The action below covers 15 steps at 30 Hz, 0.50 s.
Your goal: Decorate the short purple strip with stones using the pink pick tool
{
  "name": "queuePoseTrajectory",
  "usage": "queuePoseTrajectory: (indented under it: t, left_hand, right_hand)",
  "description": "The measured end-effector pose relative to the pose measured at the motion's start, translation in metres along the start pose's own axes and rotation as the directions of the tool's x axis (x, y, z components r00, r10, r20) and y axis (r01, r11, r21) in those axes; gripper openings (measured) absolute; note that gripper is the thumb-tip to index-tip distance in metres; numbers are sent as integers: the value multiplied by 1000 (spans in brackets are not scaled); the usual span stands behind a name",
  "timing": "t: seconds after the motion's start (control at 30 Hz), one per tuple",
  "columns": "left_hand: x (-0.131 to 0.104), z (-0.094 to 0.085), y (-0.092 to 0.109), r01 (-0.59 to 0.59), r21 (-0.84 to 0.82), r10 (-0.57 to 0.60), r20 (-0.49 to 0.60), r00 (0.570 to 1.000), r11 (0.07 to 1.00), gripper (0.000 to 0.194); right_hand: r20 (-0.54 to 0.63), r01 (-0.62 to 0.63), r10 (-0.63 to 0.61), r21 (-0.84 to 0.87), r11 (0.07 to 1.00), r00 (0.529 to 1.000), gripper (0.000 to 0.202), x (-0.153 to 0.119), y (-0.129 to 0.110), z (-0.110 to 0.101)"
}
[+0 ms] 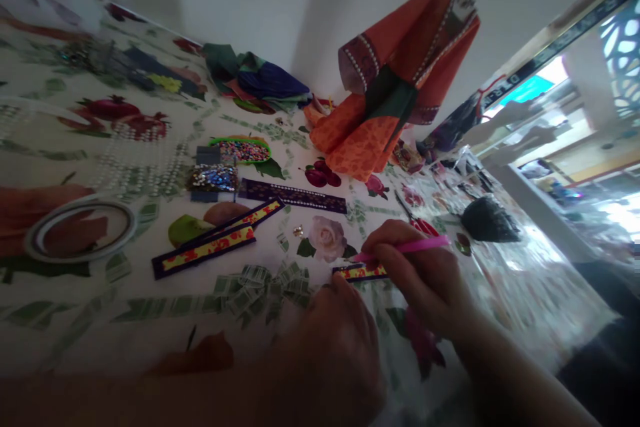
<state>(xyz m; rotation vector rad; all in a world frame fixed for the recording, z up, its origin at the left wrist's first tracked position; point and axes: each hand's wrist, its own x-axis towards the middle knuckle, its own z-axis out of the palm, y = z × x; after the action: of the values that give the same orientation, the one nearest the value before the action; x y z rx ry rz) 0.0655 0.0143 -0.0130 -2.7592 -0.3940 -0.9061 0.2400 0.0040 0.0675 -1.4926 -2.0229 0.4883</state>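
R hand (425, 273) pinches pink tool (407, 248) w/ tip on small trim strip (361, 272); L hand (335, 340), fingers curled, pins strip's near end — best keep it flat, steady.

Dim, soft foreground, blown-out window (623, 47) glare at right (edges bowed, wide-angle).

Tape roll (80, 230) at 9 o'clock on floral tablecloth (150, 320). Two purple-yellow strips (215, 240) near centre, green bead tray (243, 149) at 11 o'clock of them. Orange doll dress (395, 80) at 1 o'clock, folded fabrics (255, 80) at 12.
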Motion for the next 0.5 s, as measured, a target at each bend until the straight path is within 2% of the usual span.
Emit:
queuePoseTrajectory:
  t: [0.07,0.17,0.27,0.37,0.5]
  left_hand:
    - [0,-3,-1,-21,18,22,-30,999,1000,40]
    - [0,-7,-2,-88,24,88,-4,996,996,34]
    - [1,-9,-1,-81,3,81,-7,997,997,24]
    - [2,-8,1,-36,-16,35,-37,999,999,20]
    - [5,-6,1,-44,15,44,-35,998,999,24]
  right_hand:
    - [33,35,-35,6,999,999,11,5,-4,5]
    - [62,87,-90,42,995,994,9,17,-11,12]
    - [53,101,-104,64,993,993,10,28,-14,20]
    - [-1,68,-69,97,993,998,11,32,-14,28]
    - [-35,-9,16,174,985,999,15,28,-10,35]
